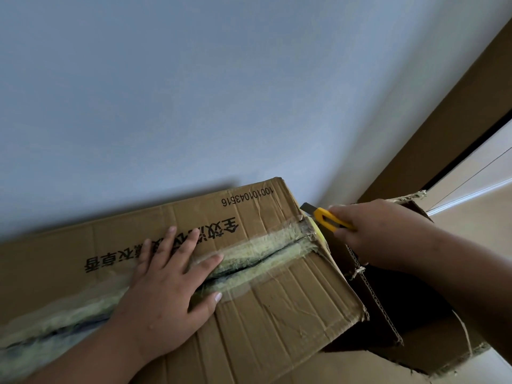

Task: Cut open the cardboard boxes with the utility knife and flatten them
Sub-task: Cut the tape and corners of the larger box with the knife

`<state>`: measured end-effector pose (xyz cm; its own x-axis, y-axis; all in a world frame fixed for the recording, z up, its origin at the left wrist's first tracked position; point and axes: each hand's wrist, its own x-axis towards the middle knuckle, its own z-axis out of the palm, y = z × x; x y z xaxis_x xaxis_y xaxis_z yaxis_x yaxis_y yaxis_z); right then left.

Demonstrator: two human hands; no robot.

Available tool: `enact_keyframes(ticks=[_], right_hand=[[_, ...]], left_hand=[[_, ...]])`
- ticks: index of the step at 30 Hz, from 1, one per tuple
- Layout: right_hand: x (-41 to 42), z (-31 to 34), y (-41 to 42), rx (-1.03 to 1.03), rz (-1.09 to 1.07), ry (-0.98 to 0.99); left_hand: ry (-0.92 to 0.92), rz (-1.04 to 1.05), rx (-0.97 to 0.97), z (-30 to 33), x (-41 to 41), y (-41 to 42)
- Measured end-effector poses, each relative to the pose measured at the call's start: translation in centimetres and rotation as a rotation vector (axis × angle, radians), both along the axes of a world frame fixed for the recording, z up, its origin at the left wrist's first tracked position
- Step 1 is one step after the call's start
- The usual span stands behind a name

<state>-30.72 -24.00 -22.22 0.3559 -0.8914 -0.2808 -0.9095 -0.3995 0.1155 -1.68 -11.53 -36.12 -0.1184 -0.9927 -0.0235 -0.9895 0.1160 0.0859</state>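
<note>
Landmark: the taped centre seam (249, 261) on the top of the printed cardboard box (277, 314).

We had the left hand (169, 284) flat on the box top, fingers spread straight, palm lying across the seam and pressing down.

Our right hand (371, 231) curled round the yellow utility knife (325, 217) just beyond the seam's far right end. The blade tip pointed up and left, off the box edge; we could not tell whether it touched the tape.

The seam's long axis ran from lower left to upper right, straight toward the knife, so the right hand was the nearer one for a cut drawn along it. The left hand sat on that line: a hazard, in our judgement.

A second, open box (388, 314) stood below the seam's right end, its interior dark. The printed box's left part was cut off by the frame.
</note>
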Motion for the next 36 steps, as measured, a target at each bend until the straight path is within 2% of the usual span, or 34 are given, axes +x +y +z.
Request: enact_keyframes(ticks=[8, 20, 29, 36], right_hand=[[0.4, -1.3, 0.3, 0.007, 0.034, 0.052], [1.7, -2.1, 1.9, -0.011, 0.110, 0.280], [1.2, -1.5, 5.4, 0.019, 0.060, 0.328], [0.2, -1.3, 6.0, 0.062, 0.062, 0.255]], left_hand=[[-0.010, -0.011, -0.015, -0.1, 0.0, -0.2], [-0.044, -0.031, -0.029, -0.3, -0.1, -0.5], [-0.068, -0.015, -0.013, -0.4, -0.2, -0.4], [-0.062, -0.023, -0.009, -0.5, -0.9, -0.5]])
